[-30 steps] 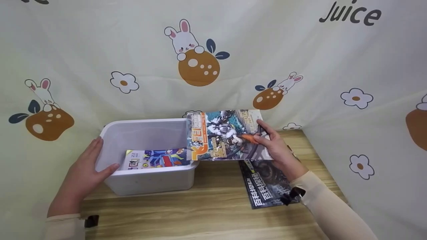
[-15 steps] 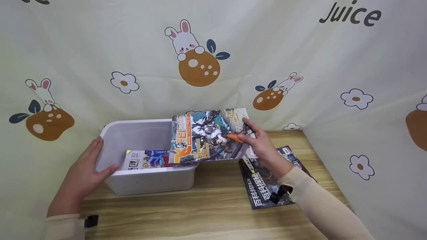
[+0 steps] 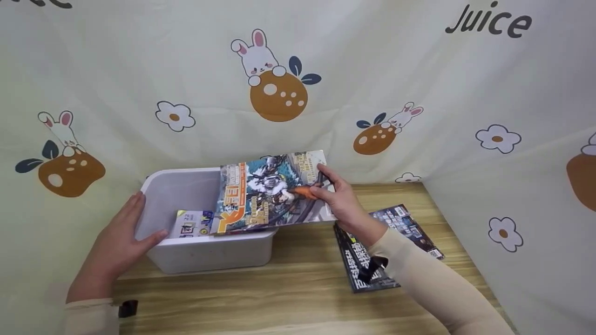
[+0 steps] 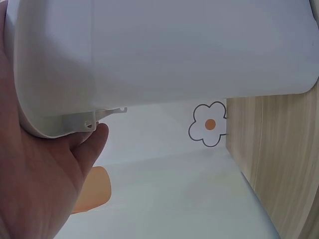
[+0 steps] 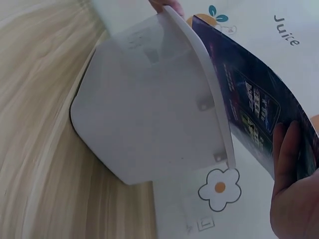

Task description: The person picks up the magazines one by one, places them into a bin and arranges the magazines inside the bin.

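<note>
My right hand (image 3: pixel 347 204) pinches a colourful comic magazine (image 3: pixel 274 186) by its right end, thumb on the cover and fingers underneath. The magazine's left part lies over the opening of a white plastic bin (image 3: pixel 209 256). Its dark back cover (image 5: pixel 254 99) faces the right wrist camera, with fingers (image 5: pixel 286 154) spread against it. At the bin's left front corner my left hand (image 3: pixel 116 237) holds the rim, thumb over the front edge; the left wrist view shows the palm close along the bin wall (image 4: pixel 164 55). Inside the bin a purple-and-white magazine (image 3: pixel 188 225) is partly covered by the held one.
Dark magazines (image 3: pixel 405 228) lie overlapping on the wood-grain table (image 3: pixel 298 288) at the right, partly hidden by the right forearm. Behind the bin and along the sides hangs a pale curtain (image 3: pixel 209 70) printed with rabbits, fruit and flowers.
My right hand has moved left with the comic magazine, which now covers more of the bin's opening and the magazine inside. More of the dark magazines shows. The left hand stays on the rim.
</note>
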Motion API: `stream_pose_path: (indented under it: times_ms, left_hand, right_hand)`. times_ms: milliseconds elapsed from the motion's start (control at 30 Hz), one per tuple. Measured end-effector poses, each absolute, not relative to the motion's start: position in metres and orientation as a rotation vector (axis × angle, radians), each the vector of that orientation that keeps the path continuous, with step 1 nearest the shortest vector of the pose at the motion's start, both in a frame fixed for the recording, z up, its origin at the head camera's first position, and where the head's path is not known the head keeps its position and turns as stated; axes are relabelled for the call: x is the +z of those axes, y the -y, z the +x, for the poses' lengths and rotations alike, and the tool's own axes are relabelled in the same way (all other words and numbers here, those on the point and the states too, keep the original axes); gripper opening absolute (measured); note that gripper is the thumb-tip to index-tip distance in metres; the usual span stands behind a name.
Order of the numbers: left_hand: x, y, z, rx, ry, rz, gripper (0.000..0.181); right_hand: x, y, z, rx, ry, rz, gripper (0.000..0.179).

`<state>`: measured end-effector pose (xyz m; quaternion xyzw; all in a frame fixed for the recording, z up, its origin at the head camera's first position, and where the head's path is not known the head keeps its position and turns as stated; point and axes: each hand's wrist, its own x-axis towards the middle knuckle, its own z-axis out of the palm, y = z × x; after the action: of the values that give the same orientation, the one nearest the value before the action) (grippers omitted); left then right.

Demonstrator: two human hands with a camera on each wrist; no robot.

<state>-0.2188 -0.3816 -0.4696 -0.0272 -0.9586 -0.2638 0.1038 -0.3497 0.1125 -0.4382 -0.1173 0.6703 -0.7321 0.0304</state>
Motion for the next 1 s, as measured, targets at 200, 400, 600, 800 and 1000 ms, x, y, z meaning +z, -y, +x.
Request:
stream_pose_path:
  times_ms: [200,400,600,800,1000]
  left_hand:
    - [-0.470,0.381,-0.219,-0.779,2.817,-0.098,0.114]
    - [-0.470,0.379,-0.218,-0.778,2.829,-0.065,0.116]
    - [-0.470,0.380,-0.217,-0.774,2.824,-0.069,0.114]
    - [-0.471,0.380,-0.216,-0.777,2.828,-0.074,0.115]
    - [-0.470,0.380,-0.218,-0.764,2.821,-0.086,0.114]
  right_hand:
    - [-0.434,-0.093,-0.349,-2.267,-2.038,-0.397,0.077]
    - [-0.431,-0.076,-0.346,-2.243,-2.031,-0.410,0.078]
    - [-0.430,-0.062,-0.344,-2.230,-1.996,-0.401,0.077]
    - [-0.430,-0.048,-0.343,-2.220,-2.003,-0.390,0.078]
    - [-0.431,-0.036,-0.344,-2.239,-1.992,-0.413,0.079]
